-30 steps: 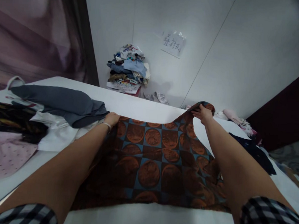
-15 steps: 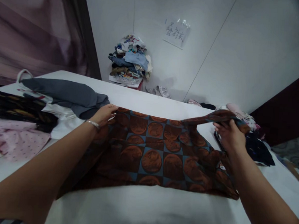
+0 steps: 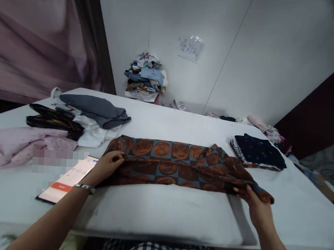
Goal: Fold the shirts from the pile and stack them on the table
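A brown and blue shirt (image 3: 164, 166) with large orange round prints lies on the white table (image 3: 164, 211) as a wide, low strip. A fold line runs along its length. At its left end my left hand (image 3: 108, 166) is closed, thumb and fingers pinching the cloth. My right hand (image 3: 258, 208) grips the narrow end of a sleeve at the lower right, which is stretched out toward the table's front. The shirt's underside is hidden.
Left of the shirt lie a phone (image 3: 67, 181), a pink dotted garment (image 3: 27, 143), a black garment (image 3: 54, 120) and a grey garment (image 3: 97, 109). A folded dark navy stack (image 3: 260, 151) sits at the right. Piled clothes (image 3: 147, 76) stand by the wall.
My right hand has brought the sleeve down and toward me. The shirt's far edge has come nearer, making a narrower strip. My left hand has moved closer, and the phone now shows.
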### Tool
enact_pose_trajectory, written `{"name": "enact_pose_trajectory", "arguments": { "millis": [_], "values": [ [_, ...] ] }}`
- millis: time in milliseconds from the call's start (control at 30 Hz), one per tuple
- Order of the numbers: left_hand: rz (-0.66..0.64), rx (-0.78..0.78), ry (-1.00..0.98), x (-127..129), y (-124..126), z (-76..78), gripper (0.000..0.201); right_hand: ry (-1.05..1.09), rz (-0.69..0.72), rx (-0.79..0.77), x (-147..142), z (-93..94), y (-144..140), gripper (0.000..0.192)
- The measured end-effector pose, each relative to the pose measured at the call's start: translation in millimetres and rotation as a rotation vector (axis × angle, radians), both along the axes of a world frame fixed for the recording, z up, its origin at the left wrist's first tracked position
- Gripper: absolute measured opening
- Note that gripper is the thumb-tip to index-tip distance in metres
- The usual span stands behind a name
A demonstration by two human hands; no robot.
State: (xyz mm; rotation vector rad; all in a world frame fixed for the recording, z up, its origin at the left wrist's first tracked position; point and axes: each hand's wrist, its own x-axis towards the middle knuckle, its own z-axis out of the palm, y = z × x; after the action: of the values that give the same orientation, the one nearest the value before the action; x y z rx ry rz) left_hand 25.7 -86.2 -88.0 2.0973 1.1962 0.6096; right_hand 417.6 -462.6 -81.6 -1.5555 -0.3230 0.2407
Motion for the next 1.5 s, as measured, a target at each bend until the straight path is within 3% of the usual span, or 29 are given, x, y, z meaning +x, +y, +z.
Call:
{"name": "enact_pose_trajectory", "arguments": {
  "millis": [133, 233, 400, 500, 600, 733, 833, 900, 933, 1033, 1133, 1233, 1367, 1500],
  "values": [
    [0.097, 0.118, -0.057, 4.7, -17.4, 21.1, 0.02, -0.016, -0.003, 0.092, -2.1, 8.6, -4.6, 0.037],
    [0.096, 0.184, -0.027, 2.6, -20.3, 23.6, 0.017, -0.052, -0.057, 0.04, -4.9, 8.5, -10.2, 0.046],
    [-0.018, 0.299, 0.111, -5.9, -12.1, -7.4, 0.016, -0.23, -0.197, -0.163, -7.5, 4.6, -16.1, 0.048],
    [-0.079, 0.325, 0.169, -8.5, -11.0, -23.5, 0.017, -0.32, -0.179, -0.125, -6.0, 14.2, -7.8, 0.046],
    [-0.089, 0.359, 0.198, -9.0, -12.4, -28.0, 0.017, -0.405, -0.093, -0.034, -4.2, 37.6, 16.5, 0.04],
    [-0.11, 0.386, 0.232, -9.0, -15.2, -26.0, 0.017, -0.473, 0.177, -0.075, -15.7, 78.5, 76.8, 0.027],
    [-0.108, 0.403, 0.243, -8.9, -18.6, -25.0, 0.017, -0.628, 0.67, -0.252, -46.8, 99.2, 136.9, 0.026],
    [-0.104, 0.408, 0.255, -8.5, -21.5, -25.0, 0.018, -0.876, 1.008, -0.418, -76.7, 101.5, 175.6, 0.027],
    [-0.098, 0.409, 0.259, -8.1, -23.1, -25.0, 0.019, -1.014, 1.105, -0.498, -92.0, 98.9, 192.3, 0.023],
    [-0.045, 0.437, 0.245, -6.9, -28.0, -24.3, 0.028, -1.203, 1.204, -0.684, -124.9, 78.9, 225.4, 0.036],
    [-0.022, 0.478, 0.212, -4.5, -32.5, -21.5, 0.04, -1.169, 1.177, -0.582, -119.1, 51.5, 232.9, 0.035],
    [-0.056, 0.476, 0.189, 2.2, -34.5, -16.0, 0.046, -1.025, 1.01, -0.474, -72.3, 30.5, 223.7, 0.029],
    [-0.023, 0.409, 0.215, 19.8, -31.3, -3.2, 0.055, -0.696, 0.563, -0.765, 15.8, 22.2, 202.4, 0.031],
    [0.088, 0.218, 0.344, 38.5, -26.2, 11.6, 0.07, -0.612, 0.416, -0.893, 80.0, 20.1, 187.1, 0.042]
  ]
}}
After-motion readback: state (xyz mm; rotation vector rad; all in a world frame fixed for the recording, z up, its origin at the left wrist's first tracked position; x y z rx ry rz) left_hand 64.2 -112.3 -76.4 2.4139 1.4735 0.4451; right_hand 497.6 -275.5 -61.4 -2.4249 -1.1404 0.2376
